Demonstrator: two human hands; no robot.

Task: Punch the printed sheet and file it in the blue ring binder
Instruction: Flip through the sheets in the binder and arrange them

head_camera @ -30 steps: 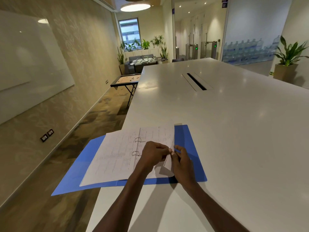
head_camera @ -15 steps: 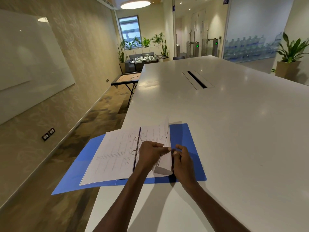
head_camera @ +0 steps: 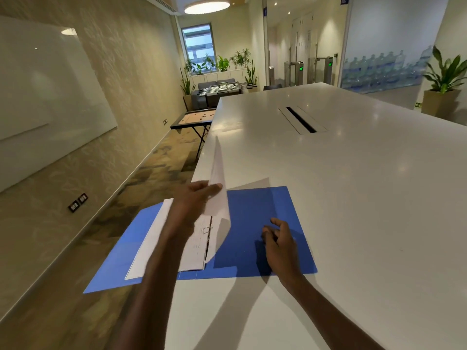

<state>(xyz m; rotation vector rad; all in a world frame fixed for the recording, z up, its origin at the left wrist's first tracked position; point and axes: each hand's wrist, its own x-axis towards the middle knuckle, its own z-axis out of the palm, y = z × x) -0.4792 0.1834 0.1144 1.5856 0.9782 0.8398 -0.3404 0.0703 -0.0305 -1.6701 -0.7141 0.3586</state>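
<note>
The blue ring binder [head_camera: 265,223] lies open over the table's [head_camera: 353,198] near left edge; the left hand [head_camera: 194,200] pinches a sheet [head_camera: 218,188] upright over the rings [head_camera: 207,229]; the right hand [head_camera: 278,238] rests loose-fingered on the cover; better to turn the page slowly so its holes don't tear
</note>
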